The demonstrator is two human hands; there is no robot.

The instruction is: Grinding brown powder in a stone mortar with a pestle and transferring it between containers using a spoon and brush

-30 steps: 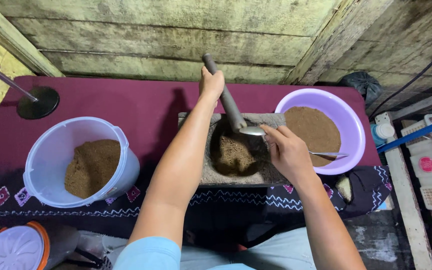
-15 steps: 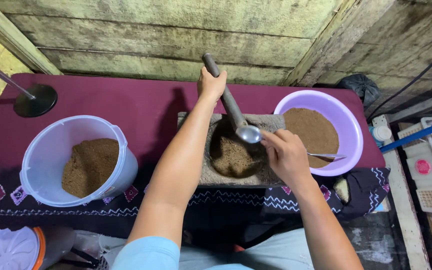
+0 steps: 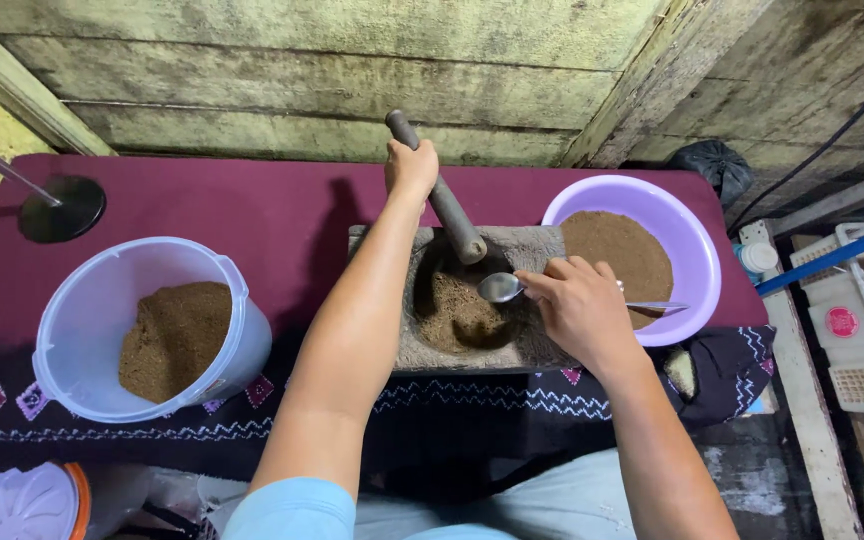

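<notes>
While the maroon bench (image 3: pixel 252 215) carries everything, a clear tub (image 3: pixel 142 325) at left is part full of brown powder and the purple bowl (image 3: pixel 687 245) holds more. Between them sits the mortar (image 3: pixel 472 300), with coarse grounds left inside, so grinding looks unfinished. Left hand (image 3: pixel 410 168) grips the pestle (image 3: pixel 437 190); right hand (image 3: pixel 577 305) pinches a spoon (image 3: pixel 502 288).
</notes>
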